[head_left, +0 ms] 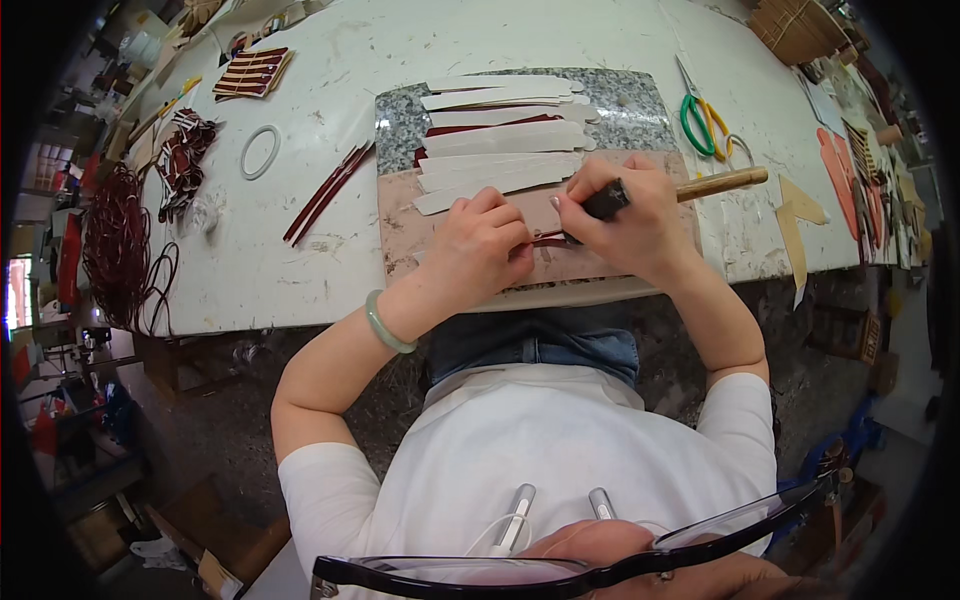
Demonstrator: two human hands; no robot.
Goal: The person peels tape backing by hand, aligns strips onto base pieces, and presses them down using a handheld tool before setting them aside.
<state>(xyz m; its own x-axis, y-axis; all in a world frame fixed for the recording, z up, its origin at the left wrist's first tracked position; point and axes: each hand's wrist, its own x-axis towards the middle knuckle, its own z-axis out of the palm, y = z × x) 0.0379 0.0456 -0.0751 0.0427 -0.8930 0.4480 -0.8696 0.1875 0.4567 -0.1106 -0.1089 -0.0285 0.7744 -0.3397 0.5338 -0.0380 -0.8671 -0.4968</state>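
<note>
- A person seen from above sits or stands at a white table (265,275); both bare hands work close together over a pinkish-tan mat (402,232) that overlaps a grey speckled slab (640,105).
- The left hand (482,240), below a pale green bangle (375,320), has its grip drawn together at the left end of a narrow dark red strip (549,239). The fingers partly cover that end.
- The strip lies low over the mat, directly between the hands: just right of the left fingertips and just below and left of the right grip.
- The right hand (640,220) has thumb and fingers clamped around a black blocky tool piece (605,201), near the strip's right end.
- A wooden handle (722,184) sticks out to the right from behind the right hand; its join with the black piece is hidden.
- Beyond the hands, pale round-ended strips (505,138), some with dark red showing between them, lie across slab and mat.
- Left of the slab rests a bundle of thin dark red strips (328,193); to its right, scissors with green and yellow loops (693,100).
</note>
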